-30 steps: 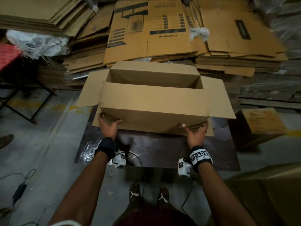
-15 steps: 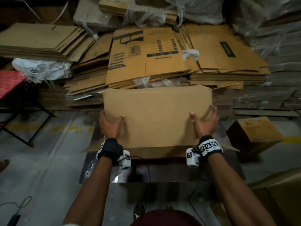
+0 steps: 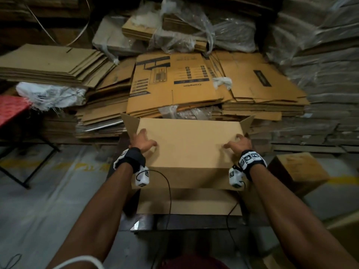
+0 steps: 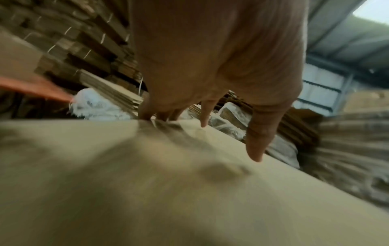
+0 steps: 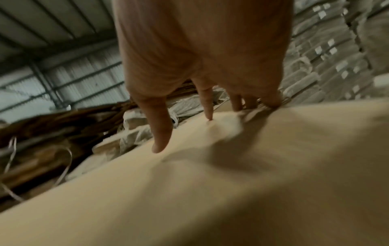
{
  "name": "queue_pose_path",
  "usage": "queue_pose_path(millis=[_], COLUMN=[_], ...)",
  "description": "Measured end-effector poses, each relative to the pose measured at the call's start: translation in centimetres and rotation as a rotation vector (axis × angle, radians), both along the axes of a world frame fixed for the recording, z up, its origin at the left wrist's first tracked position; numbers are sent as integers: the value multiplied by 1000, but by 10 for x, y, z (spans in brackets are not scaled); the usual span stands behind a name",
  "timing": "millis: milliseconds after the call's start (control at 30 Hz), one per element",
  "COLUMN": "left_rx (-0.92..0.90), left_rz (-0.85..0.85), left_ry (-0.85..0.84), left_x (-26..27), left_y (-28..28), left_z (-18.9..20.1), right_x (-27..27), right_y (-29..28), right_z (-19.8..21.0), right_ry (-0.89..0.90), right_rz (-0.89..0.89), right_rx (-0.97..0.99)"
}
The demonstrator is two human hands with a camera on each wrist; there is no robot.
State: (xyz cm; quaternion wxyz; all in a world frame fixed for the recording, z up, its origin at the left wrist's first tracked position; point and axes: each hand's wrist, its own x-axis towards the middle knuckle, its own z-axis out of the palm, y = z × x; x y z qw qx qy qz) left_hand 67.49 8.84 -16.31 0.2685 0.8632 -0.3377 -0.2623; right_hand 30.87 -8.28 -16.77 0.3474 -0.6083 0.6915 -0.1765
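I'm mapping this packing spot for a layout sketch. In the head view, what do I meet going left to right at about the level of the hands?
Red table → white sack → left hand → cardboard box → right hand → small carton on the floor.

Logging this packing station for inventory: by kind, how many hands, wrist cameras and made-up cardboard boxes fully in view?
Hands: 2, left hand, right hand
Wrist cameras: 2
Made-up boxes: 2, box under the hands, small box on the floor
Total: 6
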Motion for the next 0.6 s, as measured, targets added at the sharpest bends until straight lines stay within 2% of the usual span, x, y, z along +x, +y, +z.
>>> queue_pose_path(millis=[67,167,267,400,467,600], left_rx=[95,38,-46,54,126,172], left_rz=[-80,-193,-431,-755,-817,-779], left_ry=[-159,-337,-440,-680,-800,-910], left_x=[-7,-30,-61,-104,-114,-112], left_y=[4,16,31,57,67,82], left_z=[-11,-23,-33,-54,-69,-87], right_x=[-2,2,14,34,42,59], right_y=[8,26,43,61,70,83], right_z=[-12,-22,-28,-42,-47,-57], right_ry=[104,193,294,383,405,373], right_rz=[41,70,98,189,233,324], right_rx=[-9,-71,-138,-203,-221,-202])
